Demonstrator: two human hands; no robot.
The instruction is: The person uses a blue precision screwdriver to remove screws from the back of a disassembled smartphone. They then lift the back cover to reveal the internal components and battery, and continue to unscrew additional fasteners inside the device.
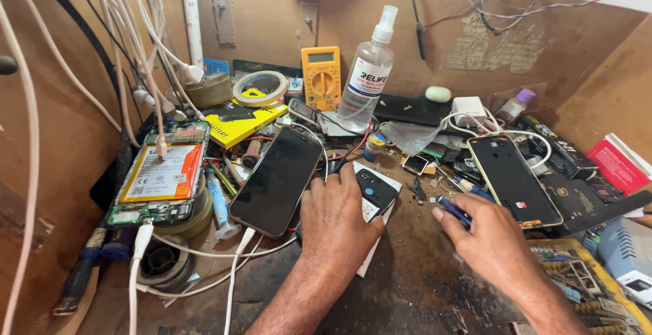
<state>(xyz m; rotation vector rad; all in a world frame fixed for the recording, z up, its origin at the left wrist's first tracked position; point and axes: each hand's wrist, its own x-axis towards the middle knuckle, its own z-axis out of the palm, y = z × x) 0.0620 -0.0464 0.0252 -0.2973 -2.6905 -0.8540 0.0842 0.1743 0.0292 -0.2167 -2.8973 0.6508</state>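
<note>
A small black phone part (375,189) with a camera hole lies on a white card (370,213) near the middle of the cluttered wooden surface (407,281). The left hand (337,223) rests flat over the card, its fingertips touching the part's near edge; its grip is apart, fingers spread and holding nothing. Just left of that hand lies a dark-screened phone (278,180), tilted, with a white cable (234,274) plugged into its lower end.

The right hand (485,240) sits to the right, well apart from the part, its grip closed around a blue-handled tool (454,211) whose tip points up and left. Beyond it lies a black phone frame (513,179) with a gold edge, face up.

Farther out, an opened phone (161,175) showing its battery rests on tape rolls at the left. Along the back wall stand a yellow multimeter (321,77), a clear spray bottle (367,77) and a roll of tape (260,87) above a yellow box (244,121). A red box (618,165) sits at the far right.
</note>
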